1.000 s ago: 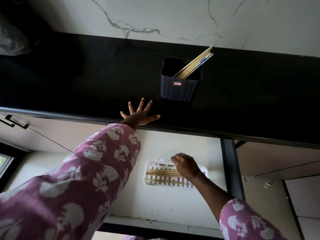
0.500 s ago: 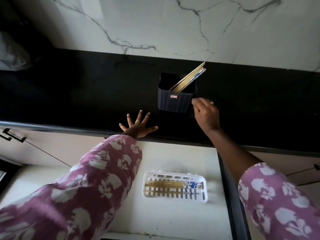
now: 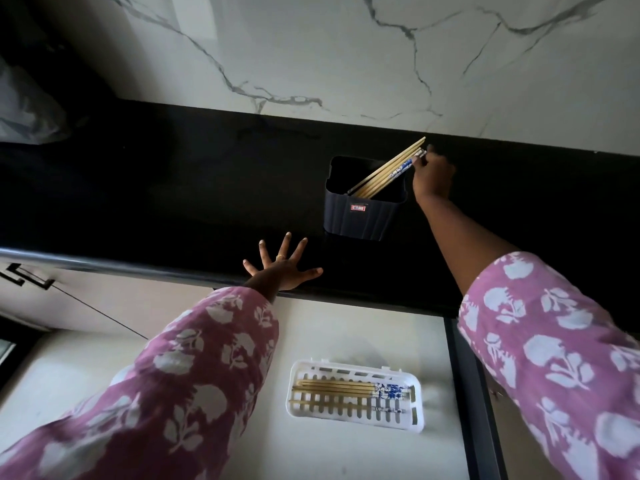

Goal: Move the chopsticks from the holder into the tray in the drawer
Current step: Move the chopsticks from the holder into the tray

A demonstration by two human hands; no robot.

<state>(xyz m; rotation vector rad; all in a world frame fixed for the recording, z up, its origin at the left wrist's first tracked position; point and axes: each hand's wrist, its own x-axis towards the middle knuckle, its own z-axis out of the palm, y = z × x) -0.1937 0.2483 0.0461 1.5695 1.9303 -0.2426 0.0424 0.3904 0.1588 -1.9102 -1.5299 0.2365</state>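
Note:
A dark ribbed holder (image 3: 360, 216) stands on the black counter with several wooden chopsticks (image 3: 384, 171) leaning toward its right rim. My right hand (image 3: 433, 174) is at their upper tips, fingers pinched on a blue-and-white patterned one. Flat on the counter's front edge rests my left hand (image 3: 282, 268), fingers spread, holding nothing. Below, in the open drawer, a white slotted tray (image 3: 353, 419) holds several chopsticks (image 3: 343, 389) lying lengthwise.
A marble wall rises behind the black counter (image 3: 173, 188). A crumpled plastic bag (image 3: 24, 112) sits at the far left. The white drawer floor (image 3: 346, 334) surrounds the tray; a dark drawer side (image 3: 464, 393) runs along its right. A cabinet handle (image 3: 27, 277) is at left.
My right hand left the tray in the drawer, rose over the counter and reached the chopstick tips in the holder, closing on one. The left hand stayed put.

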